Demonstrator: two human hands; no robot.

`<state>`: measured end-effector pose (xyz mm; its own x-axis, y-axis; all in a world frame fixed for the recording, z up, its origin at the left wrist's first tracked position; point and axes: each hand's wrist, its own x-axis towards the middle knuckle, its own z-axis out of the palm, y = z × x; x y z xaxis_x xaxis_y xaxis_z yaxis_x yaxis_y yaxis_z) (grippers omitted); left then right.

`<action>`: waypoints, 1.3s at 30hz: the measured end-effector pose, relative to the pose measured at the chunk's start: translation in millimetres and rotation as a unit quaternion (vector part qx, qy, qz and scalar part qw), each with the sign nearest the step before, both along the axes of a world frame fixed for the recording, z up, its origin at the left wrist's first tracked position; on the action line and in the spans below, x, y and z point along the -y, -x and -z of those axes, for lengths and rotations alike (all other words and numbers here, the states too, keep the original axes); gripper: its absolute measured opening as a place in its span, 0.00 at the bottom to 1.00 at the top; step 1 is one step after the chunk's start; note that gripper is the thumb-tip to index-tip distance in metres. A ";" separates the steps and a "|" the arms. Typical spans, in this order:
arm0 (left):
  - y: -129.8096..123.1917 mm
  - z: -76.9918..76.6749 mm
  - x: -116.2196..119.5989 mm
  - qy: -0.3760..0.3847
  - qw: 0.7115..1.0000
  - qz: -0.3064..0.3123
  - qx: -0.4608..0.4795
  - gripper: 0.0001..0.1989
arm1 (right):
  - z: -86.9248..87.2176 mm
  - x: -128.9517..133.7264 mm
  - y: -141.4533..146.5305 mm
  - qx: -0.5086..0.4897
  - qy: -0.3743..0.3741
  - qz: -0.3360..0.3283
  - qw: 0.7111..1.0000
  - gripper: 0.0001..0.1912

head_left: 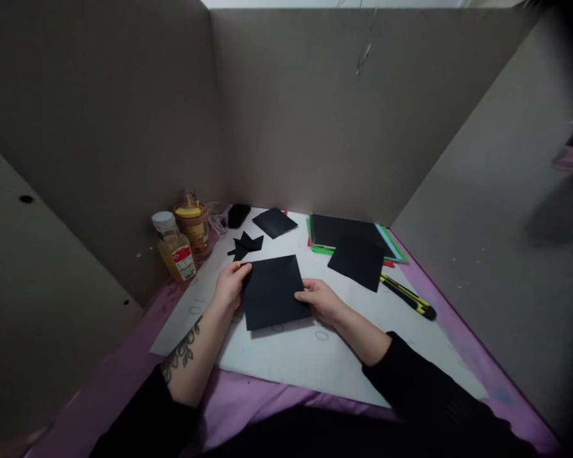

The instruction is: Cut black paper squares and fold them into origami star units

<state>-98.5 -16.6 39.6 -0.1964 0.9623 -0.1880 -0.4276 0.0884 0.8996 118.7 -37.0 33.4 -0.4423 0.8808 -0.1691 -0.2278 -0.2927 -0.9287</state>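
A square sheet of black paper (274,294) is held up between my two hands, a little above the white board (267,366). My left hand (232,286) pinches its left edge near the upper corner, thumb on top. On the right edge, my right hand (319,299) grips it with the thumb over the face and the other fingers behind. Just beyond my left hand lies a folded black paper shape (246,245) with several points. Another black paper square (358,262) rests to the right, and one more (275,222) lies farther back.
A stack of coloured sheets (348,232) with black on top lies at the back right. Near it is a black and yellow utility knife (408,297). On the left stand a glue bottle (174,248), a brown tub (193,229) and a clear cup (218,216). Grey panels (305,114) enclose the table.
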 end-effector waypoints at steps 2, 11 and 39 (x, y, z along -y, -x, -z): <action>0.1 0.4 -0.4 -0.028 1.000 -0.006 -0.002 0.19 | 0.7 -0.1 1.3 0.012 -0.013 0.017 1.000 0.13; 0.4 3.6 -1.1 -0.069 0.997 -0.023 -0.028 0.17 | 5.0 -2.4 1.8 0.034 -0.038 0.028 0.998 0.12; 1.2 -2.2 -11.0 -0.167 0.664 0.299 -0.665 0.52 | -2.9 -55.7 -42.6 0.542 -0.334 -0.079 0.767 0.46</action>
